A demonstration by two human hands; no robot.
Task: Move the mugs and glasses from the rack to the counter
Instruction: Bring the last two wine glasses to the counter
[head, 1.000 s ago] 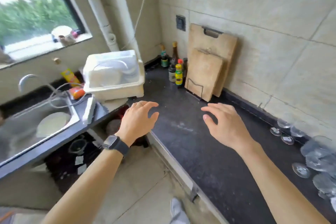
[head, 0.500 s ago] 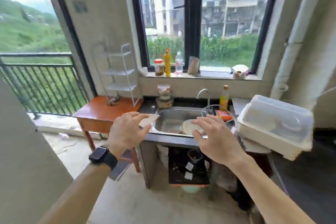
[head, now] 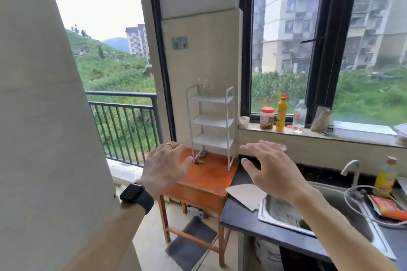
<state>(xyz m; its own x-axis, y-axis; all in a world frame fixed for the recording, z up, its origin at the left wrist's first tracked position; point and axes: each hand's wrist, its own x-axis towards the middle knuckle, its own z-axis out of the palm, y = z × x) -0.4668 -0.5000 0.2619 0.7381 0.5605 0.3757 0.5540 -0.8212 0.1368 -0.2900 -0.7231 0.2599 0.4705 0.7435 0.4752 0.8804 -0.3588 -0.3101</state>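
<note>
left hand [head: 164,168]: raised before the wooden table [head: 203,185], palm down, grip wide, holding nothing; ring on one finger, watch [head: 137,196] on the wrist.
right hand [head: 272,171]: raised over the left end of the dark worktop [head: 248,224], palm down, grip wide, holding nothing.
rack [head: 211,125]: white, three shelves, upright on the table's far side against the tiled wall, beyond and between the two hands, touching neither.
glasses [head: 203,86]: two clear stemmed pieces, faint, on the rack's top shelf near the left post; too small to tell more. lower shelves show no ware.
small metal item at the rack's foot on the table; kind cannot be told.
paper [head: 246,196]: white sheet on the worktop's left corner, just beside the sink [head: 284,213].
sink: steel, set in the worktop, tap [head: 351,167] behind it.
sill [head: 319,136]: white cup, jar with red lid, yellow bottle [head: 281,114], clear bottle, brown bag, in a row.
right edge: yellow bottle with cork-coloured cap, orange packet, white hose.
left: balcony railing [head: 123,116] beyond an open doorway.
</note>
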